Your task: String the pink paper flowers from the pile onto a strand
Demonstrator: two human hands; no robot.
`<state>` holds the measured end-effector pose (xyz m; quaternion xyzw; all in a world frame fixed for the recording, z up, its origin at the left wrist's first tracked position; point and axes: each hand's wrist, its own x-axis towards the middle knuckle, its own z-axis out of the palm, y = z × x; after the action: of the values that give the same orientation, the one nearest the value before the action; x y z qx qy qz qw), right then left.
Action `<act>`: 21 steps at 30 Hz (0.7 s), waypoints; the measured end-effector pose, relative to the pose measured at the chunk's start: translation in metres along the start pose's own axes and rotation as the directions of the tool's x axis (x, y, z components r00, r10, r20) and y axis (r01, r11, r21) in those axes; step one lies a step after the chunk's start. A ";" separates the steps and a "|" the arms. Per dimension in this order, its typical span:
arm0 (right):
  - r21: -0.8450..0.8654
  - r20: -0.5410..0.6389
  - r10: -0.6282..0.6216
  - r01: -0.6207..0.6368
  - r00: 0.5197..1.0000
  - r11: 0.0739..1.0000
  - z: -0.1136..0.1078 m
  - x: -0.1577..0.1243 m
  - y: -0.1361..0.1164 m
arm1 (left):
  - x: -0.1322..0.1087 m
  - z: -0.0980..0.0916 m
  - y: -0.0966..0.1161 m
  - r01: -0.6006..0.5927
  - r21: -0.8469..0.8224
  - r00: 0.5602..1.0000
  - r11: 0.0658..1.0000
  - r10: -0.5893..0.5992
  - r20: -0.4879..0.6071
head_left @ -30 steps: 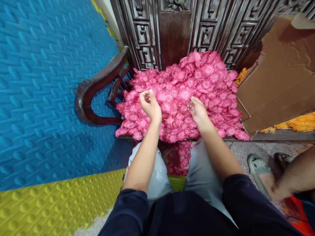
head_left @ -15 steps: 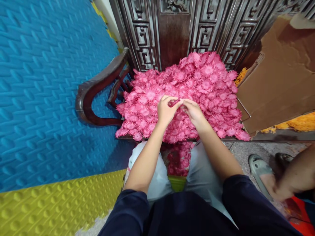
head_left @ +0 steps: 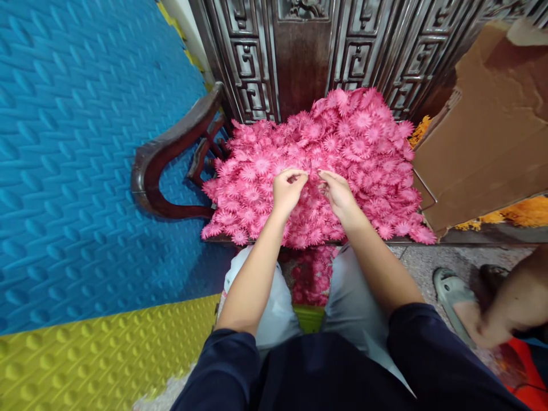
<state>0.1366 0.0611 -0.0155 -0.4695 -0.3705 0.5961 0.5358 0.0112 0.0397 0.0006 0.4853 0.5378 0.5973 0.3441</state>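
Note:
A big heap of pink artificial flowers covers the wooden bench seat in front of me. Over its middle, my left hand is closed, thumb and forefinger pinched together at the tips. A short gap to the right, my right hand is pinched too, its other fingers curled. Whatever the fingertips hold is too small and too like the pink behind it to make out. More pink flowers lie lower down, between my knees.
A curved wooden armrest bounds the heap on the left, a carved backrest behind. To the right stands a cardboard sheet with orange flowers beside it. Another person's sandalled foot is at lower right. Blue matting lies left.
My hands have moved slightly apart: the fingertips were meeting before, and now a small gap lies between them. The flower heap looks the same.

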 end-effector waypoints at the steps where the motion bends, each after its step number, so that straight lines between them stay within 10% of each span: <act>1: 0.006 -0.006 -0.007 0.007 1.000 1.000 0.000 0.000 0.000 | 0.000 0.000 0.000 0.009 -0.001 1.000 1.000 -0.009 0.006; 8: 0.078 -0.063 0.013 -0.008 0.998 0.997 0.004 -0.004 -0.004 | 0.000 0.001 0.001 0.078 -0.162 0.997 0.984 -0.072 0.040; 21: 0.035 0.242 -0.091 0.085 0.966 0.996 0.007 -0.014 -0.009 | 0.000 -0.003 0.005 0.081 -0.152 0.996 0.985 -0.075 0.047</act>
<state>0.1327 0.0494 -0.0030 -0.3694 -0.4464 0.6292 0.5181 0.0096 0.0376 0.0060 0.4481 0.5018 0.6129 0.4146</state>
